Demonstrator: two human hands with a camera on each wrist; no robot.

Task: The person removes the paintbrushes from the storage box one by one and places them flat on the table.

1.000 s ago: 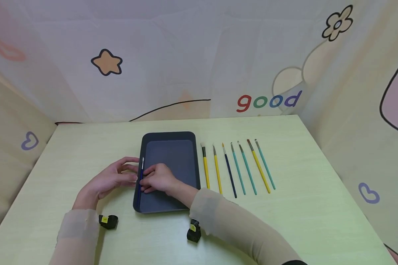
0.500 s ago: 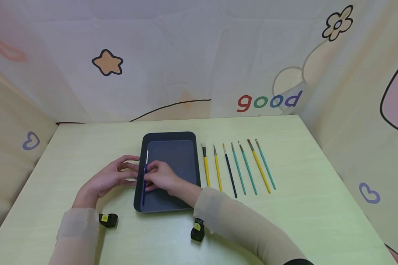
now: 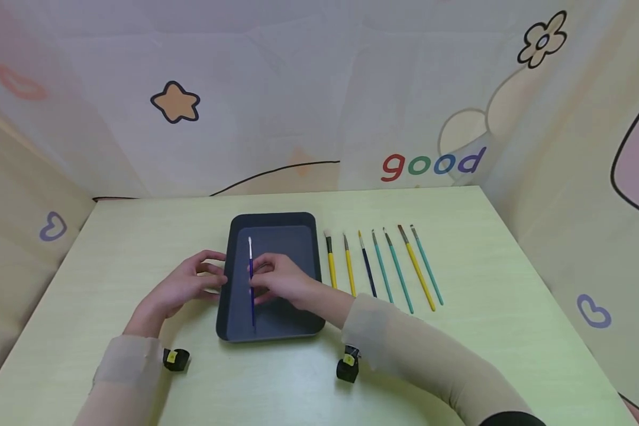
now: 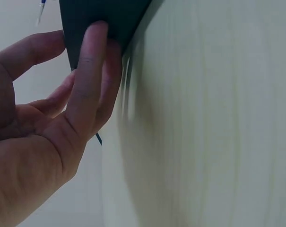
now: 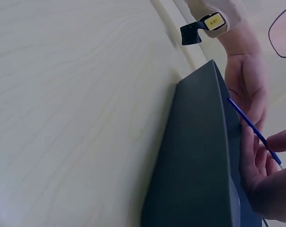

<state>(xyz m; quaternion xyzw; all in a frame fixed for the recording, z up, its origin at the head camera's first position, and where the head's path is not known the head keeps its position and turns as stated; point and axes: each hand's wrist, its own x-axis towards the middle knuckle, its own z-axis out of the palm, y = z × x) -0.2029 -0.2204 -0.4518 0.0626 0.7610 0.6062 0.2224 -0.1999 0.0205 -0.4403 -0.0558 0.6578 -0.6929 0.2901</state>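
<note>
A blue-handled paintbrush (image 3: 252,278) with a pale tip is pinched between the thumb and fingers of my right hand (image 3: 284,281). It stands nearly in line with the long side of the dark grey tray (image 3: 282,219), over the left part of its floor. In the right wrist view, the blue brush (image 5: 256,132) slants across the fingers, its handle end near the tray wall (image 5: 195,156). My left hand (image 3: 183,286) touches the outside of the tray's left edge with loosely extended fingers. The left wrist view has those fingertips against the dark wall (image 4: 105,12).
Right of the tray several paintbrushes lie in a row, tips away from me: yellow (image 3: 331,260), navy (image 3: 368,264) and teal (image 3: 427,263) handles among them. A patterned curtain (image 3: 277,106) surrounds the pale wooden table (image 3: 490,355) at the back and sides.
My right hand has moved right with the blue paintbrush, from the tray's left wall to over its floor. The left hand stays at the tray's left edge.
</note>
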